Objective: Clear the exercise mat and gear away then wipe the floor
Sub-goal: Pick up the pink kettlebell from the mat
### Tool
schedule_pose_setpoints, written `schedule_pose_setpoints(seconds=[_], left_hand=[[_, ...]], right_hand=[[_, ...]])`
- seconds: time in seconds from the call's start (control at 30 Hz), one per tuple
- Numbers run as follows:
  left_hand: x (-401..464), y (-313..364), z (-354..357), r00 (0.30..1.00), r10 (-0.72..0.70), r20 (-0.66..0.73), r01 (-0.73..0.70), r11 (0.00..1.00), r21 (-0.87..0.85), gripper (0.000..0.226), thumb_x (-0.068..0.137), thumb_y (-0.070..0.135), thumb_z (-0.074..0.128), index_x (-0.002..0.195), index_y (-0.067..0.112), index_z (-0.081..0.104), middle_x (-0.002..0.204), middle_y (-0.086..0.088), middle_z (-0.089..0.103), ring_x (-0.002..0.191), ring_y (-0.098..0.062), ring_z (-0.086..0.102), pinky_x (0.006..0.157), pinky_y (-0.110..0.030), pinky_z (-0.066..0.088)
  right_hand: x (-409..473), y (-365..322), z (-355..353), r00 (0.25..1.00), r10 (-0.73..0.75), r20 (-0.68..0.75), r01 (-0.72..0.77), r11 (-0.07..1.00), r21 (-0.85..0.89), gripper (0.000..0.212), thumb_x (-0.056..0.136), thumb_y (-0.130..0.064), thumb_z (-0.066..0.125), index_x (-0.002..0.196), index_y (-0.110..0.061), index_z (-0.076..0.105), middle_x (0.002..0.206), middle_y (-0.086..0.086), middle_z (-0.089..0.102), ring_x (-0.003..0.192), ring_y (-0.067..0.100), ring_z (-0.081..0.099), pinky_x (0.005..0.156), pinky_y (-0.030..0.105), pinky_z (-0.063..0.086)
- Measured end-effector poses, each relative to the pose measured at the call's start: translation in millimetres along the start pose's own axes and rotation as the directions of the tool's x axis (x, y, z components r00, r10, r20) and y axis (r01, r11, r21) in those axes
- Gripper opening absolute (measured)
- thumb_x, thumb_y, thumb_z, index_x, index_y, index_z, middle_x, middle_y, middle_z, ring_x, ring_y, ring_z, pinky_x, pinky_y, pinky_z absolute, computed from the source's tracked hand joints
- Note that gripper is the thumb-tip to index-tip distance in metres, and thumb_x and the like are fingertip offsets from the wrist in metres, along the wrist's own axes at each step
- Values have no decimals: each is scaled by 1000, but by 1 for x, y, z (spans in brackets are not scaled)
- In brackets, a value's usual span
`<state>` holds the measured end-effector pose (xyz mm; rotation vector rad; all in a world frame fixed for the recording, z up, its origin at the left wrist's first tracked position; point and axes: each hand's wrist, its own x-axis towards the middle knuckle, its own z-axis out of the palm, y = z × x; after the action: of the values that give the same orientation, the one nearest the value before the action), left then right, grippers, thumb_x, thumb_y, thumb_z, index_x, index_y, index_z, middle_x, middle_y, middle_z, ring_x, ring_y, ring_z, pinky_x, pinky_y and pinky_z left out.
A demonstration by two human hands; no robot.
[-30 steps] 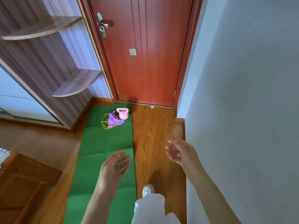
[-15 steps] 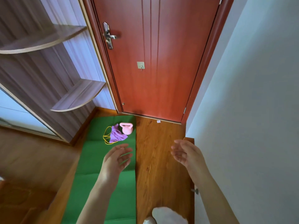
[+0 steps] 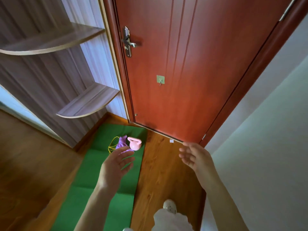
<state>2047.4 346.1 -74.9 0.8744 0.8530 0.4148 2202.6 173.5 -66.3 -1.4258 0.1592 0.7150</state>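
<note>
So we're standing on the wooden floor point(image 3: 160, 172) facing a red door point(image 3: 183, 64), with both arms stretched out in front of us. Our left hand point(image 3: 115, 167) hangs over the green exercise mat point(image 3: 103, 184), fingers point(image 3: 126, 160) loosely spread and relaxed, holding nothing. Our right hand point(image 3: 195, 155) is out over the bare floor to the right of the mat, fingers also loose and slightly bent, nothing in it either.

The mat runs lengthwise from near us up to the door, along the left side of the floor. At its far end sits a little pink kettlebell point(image 3: 135, 144), and right beside it on the left there's a crumpled purple cloth point(image 3: 121, 142) touching or nearly touching it, with a yellow cord point(image 3: 112, 145) looped just left of that. Our left fingertips partly cover the cloth from this angle, but can't tell if they actually touch anything.

Curved wooden corner shelves point(image 3: 88, 102) are on the far left. One white shoe point(image 3: 170, 205) pokes out near the bottom, on the floor right of the mat.
</note>
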Motion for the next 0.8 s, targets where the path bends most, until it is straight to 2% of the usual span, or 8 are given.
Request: schedule_pose_setpoints(seconds=[0.17,0.27,0.37,0.57,0.67,0.8], left_hand=[[51,15,40,997,44,-69,-48,997,-57,32,93,5,29,94,11,60,85,-8,69,77,-20,67,78,-35,45],[78,22,53,995,57,-80,-62,997,-54,32,92,5,28,97,11,60,86,-8,70,73,-17,70,78,-35,46],[96,26,61,993,81,-90,-83,996,-12,33,90,4,28,99,11,59,84,-4,72,74,-15,71,79,-36,44],[138,38,64,979,72,-190,-82,996,-46,34,91,6,28,100,11,60,87,-6,72,76,-15,70,82,-36,45],[169,50,61,973,65,-223,-74,997,-32,34,93,6,27,101,11,60,90,-7,70,77,-15,70,83,-35,45],[223,70,59,969,53,-243,-60,998,-24,32,94,10,31,96,15,62,80,-2,72,77,-15,69,81,-34,45]], right_hand=[[69,-42,2,995,-14,100,19,998,-51,15,92,-13,56,102,-4,64,90,10,66,77,20,63,74,30,50],[110,-61,4,990,3,144,11,995,-98,13,93,-15,54,99,-10,64,89,7,67,77,18,65,79,33,49],[147,-77,10,984,55,168,-37,993,-110,16,96,-15,46,95,-13,62,86,5,67,76,18,63,75,31,47],[212,-94,43,940,199,277,-166,977,-136,23,98,-17,39,92,-14,62,82,5,66,64,14,65,62,26,49],[238,-101,66,930,202,307,-157,974,-166,22,98,-17,41,94,-12,63,83,6,66,73,18,63,66,27,49],[275,-107,98,919,189,346,-123,972,-202,21,98,-18,43,96,-13,63,84,5,67,74,18,63,69,28,49]])
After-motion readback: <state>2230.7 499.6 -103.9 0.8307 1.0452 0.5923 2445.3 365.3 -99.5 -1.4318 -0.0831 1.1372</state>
